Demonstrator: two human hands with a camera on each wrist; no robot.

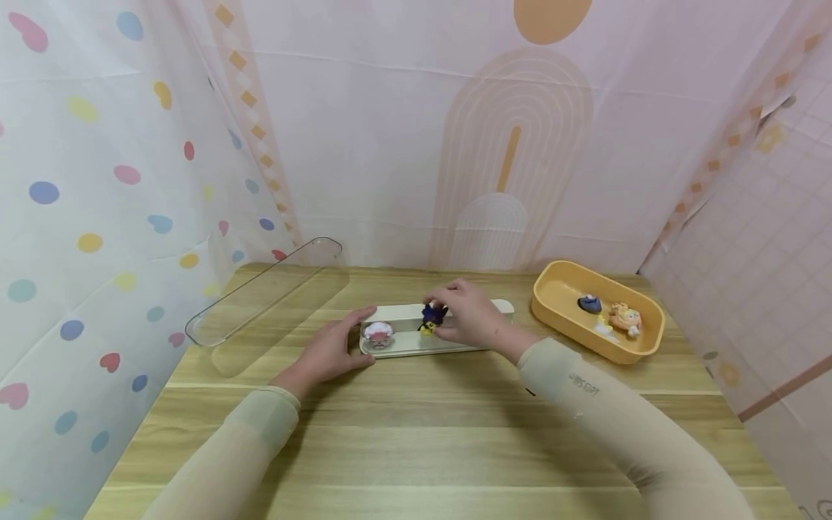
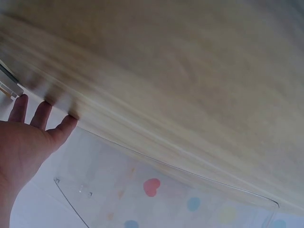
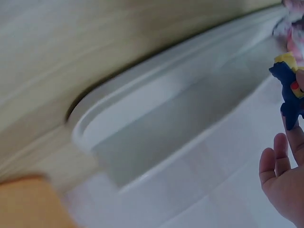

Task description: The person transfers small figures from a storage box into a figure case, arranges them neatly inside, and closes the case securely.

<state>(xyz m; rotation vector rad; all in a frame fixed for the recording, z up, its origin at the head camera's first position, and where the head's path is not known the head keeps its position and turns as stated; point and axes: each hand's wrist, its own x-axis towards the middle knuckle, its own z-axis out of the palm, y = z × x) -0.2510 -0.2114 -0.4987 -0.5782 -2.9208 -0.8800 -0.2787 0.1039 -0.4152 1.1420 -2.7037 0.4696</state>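
Note:
A long white tray (image 1: 406, 344) lies across the table, a small pink-and-white figurine (image 1: 378, 334) in its left end. My left hand (image 1: 328, 351) holds that end, forefinger at the far corner and thumb at the near one. In the left wrist view, the other fingers of the left hand (image 2: 28, 137) extend loosely beside the tray. Over the tray's middle, my right hand (image 1: 471, 314) pinches a dark blue and yellow figurine (image 1: 432, 316) between thumb and fingers. The right wrist view shows this figurine (image 3: 287, 85) just above the tray rim (image 3: 142, 178).
To the right stands a yellow basin (image 1: 565, 326) holding several figurines, among them a dark blue one (image 1: 589, 303) and a pink-and-orange one (image 1: 627, 320). A clear plastic cover (image 1: 260, 303) leans at the back left. Curtains (image 1: 364, 159) hang behind the wooden table (image 1: 416, 440).

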